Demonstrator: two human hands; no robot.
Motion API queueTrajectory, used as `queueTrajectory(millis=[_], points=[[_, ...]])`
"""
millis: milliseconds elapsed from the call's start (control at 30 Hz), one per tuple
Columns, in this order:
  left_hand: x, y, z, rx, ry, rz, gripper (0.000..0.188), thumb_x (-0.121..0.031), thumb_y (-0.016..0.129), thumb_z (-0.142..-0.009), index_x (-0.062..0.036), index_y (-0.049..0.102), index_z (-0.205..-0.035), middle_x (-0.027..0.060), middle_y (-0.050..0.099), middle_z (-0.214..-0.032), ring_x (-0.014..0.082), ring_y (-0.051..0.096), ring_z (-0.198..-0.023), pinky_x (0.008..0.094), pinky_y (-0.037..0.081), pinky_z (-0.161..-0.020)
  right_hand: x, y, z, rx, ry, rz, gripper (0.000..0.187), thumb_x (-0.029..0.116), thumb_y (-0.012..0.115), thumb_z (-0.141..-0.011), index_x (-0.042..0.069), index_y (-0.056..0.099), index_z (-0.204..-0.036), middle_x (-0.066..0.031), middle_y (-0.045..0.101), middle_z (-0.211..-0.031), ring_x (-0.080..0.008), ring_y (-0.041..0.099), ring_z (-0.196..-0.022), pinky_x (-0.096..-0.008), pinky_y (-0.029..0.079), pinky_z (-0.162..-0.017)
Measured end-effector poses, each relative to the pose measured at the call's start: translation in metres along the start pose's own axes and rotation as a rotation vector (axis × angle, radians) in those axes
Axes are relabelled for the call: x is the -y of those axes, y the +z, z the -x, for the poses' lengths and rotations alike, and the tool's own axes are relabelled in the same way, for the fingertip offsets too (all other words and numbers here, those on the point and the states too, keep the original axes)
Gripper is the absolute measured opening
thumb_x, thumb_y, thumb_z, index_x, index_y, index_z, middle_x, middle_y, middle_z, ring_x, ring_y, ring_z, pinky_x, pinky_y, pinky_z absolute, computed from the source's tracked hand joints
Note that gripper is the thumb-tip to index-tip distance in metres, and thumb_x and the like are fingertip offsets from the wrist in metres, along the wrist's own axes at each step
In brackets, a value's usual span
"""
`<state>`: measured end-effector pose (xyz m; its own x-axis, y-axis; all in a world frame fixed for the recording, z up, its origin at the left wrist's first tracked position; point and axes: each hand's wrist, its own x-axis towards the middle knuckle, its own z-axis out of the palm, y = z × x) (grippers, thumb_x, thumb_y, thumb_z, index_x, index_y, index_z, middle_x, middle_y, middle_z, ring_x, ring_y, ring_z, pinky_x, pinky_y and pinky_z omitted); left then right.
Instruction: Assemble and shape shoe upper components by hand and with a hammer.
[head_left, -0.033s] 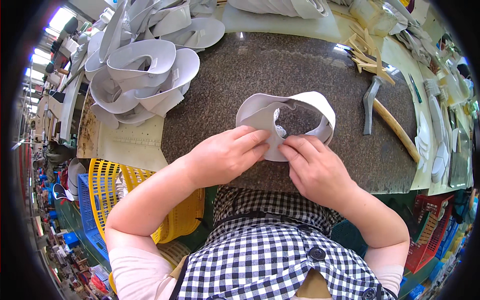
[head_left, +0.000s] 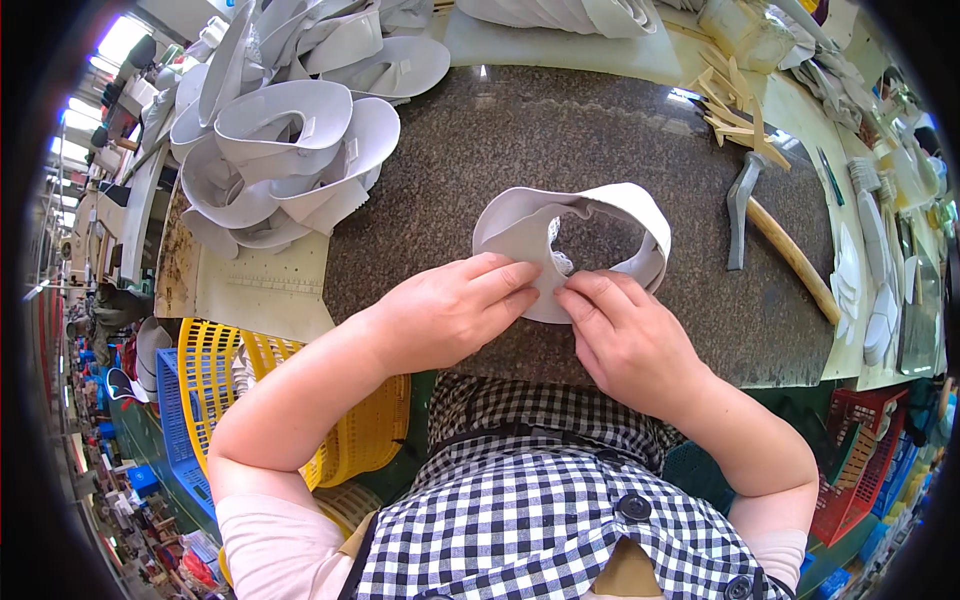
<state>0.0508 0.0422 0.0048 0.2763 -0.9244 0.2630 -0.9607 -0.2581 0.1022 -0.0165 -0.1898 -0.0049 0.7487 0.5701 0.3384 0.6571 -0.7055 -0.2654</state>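
Note:
A pale grey-white shoe upper (head_left: 508, 228), curved into an open ring, rests on the dark speckled stone slab (head_left: 430, 180) in front of me. My left hand (head_left: 445, 308) pinches its near left edge between thumb and fingers. Close beside it, my right hand (head_left: 632, 335) is closed on the near right edge, thumb and fingers pressed together. A bit of white lacy or frayed material shows at the inner rim between the hands. The fingertips partly hide the near edge of the upper.
A heap of similar uppers (head_left: 285, 125) lies at the back left. On the right are a wooden-handled hammer (head_left: 788, 255), pale wooden sticks (head_left: 738, 100) and white sole-shaped pieces (head_left: 880, 325). Below the table edge stand a yellow basket (head_left: 212, 375) and a red crate (head_left: 848, 485).

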Motion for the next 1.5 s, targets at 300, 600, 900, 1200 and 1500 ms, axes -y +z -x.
queueTrajectory(millis=[300,600,900,1200,1500], points=[[0.013,0.015,-0.006,-0.185,-0.034,0.195,0.03,-0.005,0.07,-0.072,-0.003,0.064,-0.101,0.01,0.063,-0.1,0.0266,0.064,-0.086,0.0354,0.054,-0.076,0.012,0.008,-0.006,-0.093,0.11,-0.03,0.032,0.011,0.062,-0.078,-0.007,0.061,-0.104,-0.0159,0.06,-0.107,-0.0282,0.06,-0.099,-0.0333,0.055,-0.08],[0.016,0.014,-0.004,-0.156,-0.061,0.285,0.025,-0.009,0.072,-0.072,-0.0086,0.061,-0.094,0.0067,0.054,-0.094,0.0248,0.058,-0.087,0.0328,0.051,-0.074,0.007,0.012,-0.001,-0.12,0.079,0.034,0.028,0.012,0.065,-0.077,-0.004,0.064,-0.1,-0.0135,0.061,-0.105,-0.0251,0.061,-0.095,-0.0306,0.055,-0.076],[0.003,0.026,-0.02,-0.125,-0.058,0.109,0.011,-0.008,0.059,-0.075,-0.0064,0.051,-0.083,0.008,0.052,-0.084,0.0265,0.055,-0.078,0.0352,0.048,-0.071,-0.008,-0.005,-0.006,-0.034,0.099,-0.09,0.026,0.012,0.066,-0.076,-0.001,0.064,-0.099,-0.0107,0.061,-0.103,-0.0245,0.061,-0.091,-0.0335,0.054,-0.078],[0.005,0.025,-0.024,-0.168,-0.306,0.461,0.012,0.004,0.056,-0.073,-0.0038,0.052,-0.082,0.0127,0.053,-0.079,0.0352,0.053,-0.077,0.0423,0.044,-0.071,-0.005,0.004,-0.003,-0.122,0.07,-0.011,0.025,0.01,0.064,-0.074,0.0,0.063,-0.097,-0.0103,0.061,-0.099,-0.0246,0.061,-0.087,-0.0319,0.054,-0.073],[0.008,0.014,-0.014,0.065,-0.172,0.382,0.025,-0.015,0.069,-0.076,-0.007,0.055,-0.095,0.0102,0.055,-0.095,0.0317,0.053,-0.092,0.0397,0.043,-0.082,-0.025,0.001,0.006,-0.039,-0.074,-0.128,0.022,0.011,0.061,-0.075,0.002,0.062,-0.095,-0.0095,0.06,-0.096,-0.0248,0.06,-0.09,-0.0344,0.053,-0.074]])
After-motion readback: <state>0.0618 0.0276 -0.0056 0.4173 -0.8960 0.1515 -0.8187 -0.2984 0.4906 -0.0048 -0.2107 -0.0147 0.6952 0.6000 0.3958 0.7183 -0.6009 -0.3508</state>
